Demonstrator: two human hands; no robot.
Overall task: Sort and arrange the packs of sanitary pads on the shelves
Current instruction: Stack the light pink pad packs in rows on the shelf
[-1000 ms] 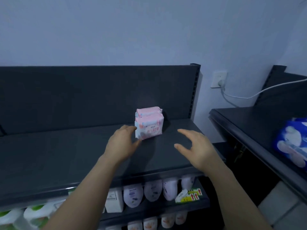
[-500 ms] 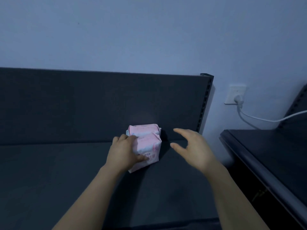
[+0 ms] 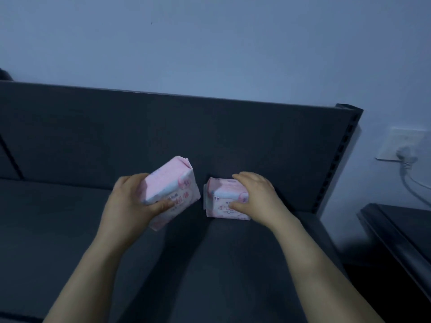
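Since half a second ago: the two pink packs, then pressed together as one pair, now sit apart with a gap between them. The right hand, then spread in the air beside them, has come down onto one pack. The camera has also closed in on the shelf.

Left hand (image 3: 127, 203): fingers wrapped over the far side of the left pack (image 3: 163, 181), thumb pressed across its printed front. This pack is tilted, its upper end leaning away to the right. Its lower corner is close to the shelf (image 3: 58, 229); contact cannot be told.

Right hand (image 3: 258, 197): fingers curled over the top of the right pack (image 3: 219, 194), thumb on its front face. This pack stands on the shelf, near the dark back panel (image 3: 140, 127); whether it touches the panel cannot be told.

Both packs are pink and white with small print too blurred to read. They lie towards the right end of the shelf, just beside each other, not touching.

Surroundings: a perforated upright (image 3: 338, 164) closes the right end of the back panel. On the pale wall (image 3: 210, 43) beyond it is a white socket (image 3: 396, 141) with a plug (image 3: 407, 159) in it and a cable running off to the right. A second dark shelf (image 3: 396, 231) shows at the right edge. Light is dim and bluish.
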